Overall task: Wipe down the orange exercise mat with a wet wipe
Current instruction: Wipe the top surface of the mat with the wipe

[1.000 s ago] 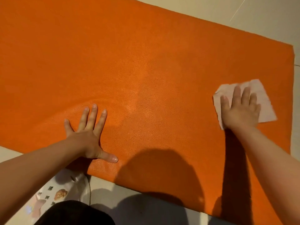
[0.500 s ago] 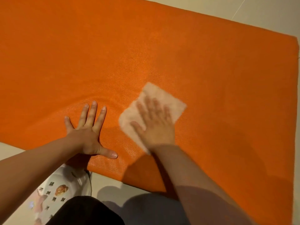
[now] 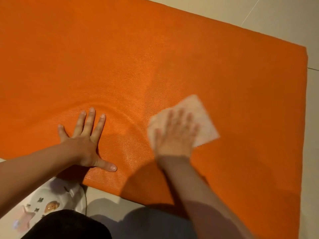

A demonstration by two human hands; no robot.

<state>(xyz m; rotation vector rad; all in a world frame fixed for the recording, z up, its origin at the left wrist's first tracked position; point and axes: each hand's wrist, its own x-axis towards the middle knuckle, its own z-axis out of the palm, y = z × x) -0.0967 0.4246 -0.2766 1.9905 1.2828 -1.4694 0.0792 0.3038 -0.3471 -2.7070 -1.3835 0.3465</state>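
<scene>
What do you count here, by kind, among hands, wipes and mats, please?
Hands: 2, left hand and right hand, both flat
Wet wipes: 1, wet wipe under the right hand
Mats: 1, orange mat
Total: 4

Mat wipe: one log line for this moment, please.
left hand flat on orange mat | right hand pressing wet wipe | blurred

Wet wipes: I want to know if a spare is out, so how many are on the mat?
1. The wet wipe lies flat on the orange exercise mat, right of centre, under the right hand. Another beneath it would be hidden.
</scene>
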